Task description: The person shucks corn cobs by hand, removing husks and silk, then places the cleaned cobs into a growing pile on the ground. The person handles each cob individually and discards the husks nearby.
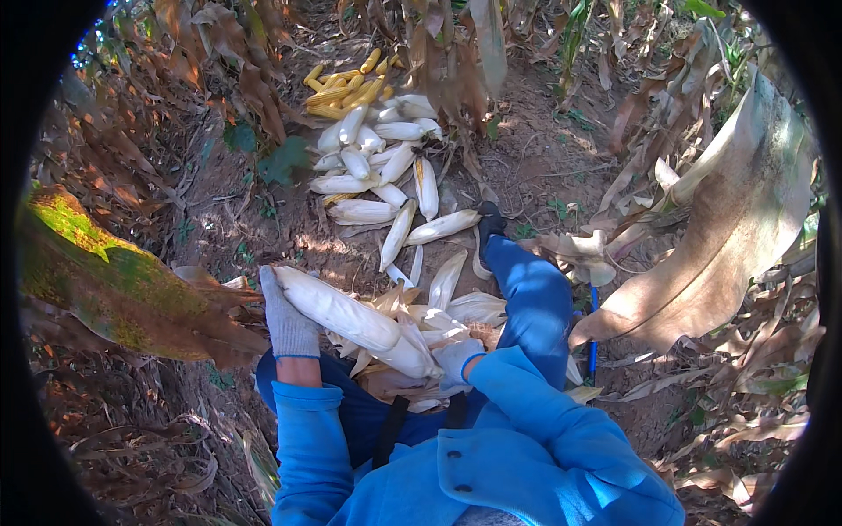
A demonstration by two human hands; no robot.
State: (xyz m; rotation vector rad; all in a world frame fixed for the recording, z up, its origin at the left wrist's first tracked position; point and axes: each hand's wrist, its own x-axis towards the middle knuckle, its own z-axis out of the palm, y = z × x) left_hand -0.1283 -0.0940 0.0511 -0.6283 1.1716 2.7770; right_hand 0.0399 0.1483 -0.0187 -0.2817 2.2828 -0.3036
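Note:
A maize ear in pale husk [339, 310] lies slantwise above my lap. My left hand [289, 322], in a grey-white knitted glove, grips its upper left end; the fingers behind it are hidden. At the lower right, my right hand [455, 363], gloved alike, is closed on the gathered end of the husk leaves [411, 358]. Loose stripped husks [477, 308] lie between my legs, just beyond and under the ear. Farther out, several ears still in pale husk [398, 161] form a pile on the soil.
Bare yellow maize ears [342, 92] lie at the pile's far end. Dry maize stalks and leaves [250, 59] stand on both sides. A large dry leaf [710, 230] hangs close at the right, another leaf [125, 283] at the left. A thin blue rod [593, 335] stands beside my right leg [536, 296].

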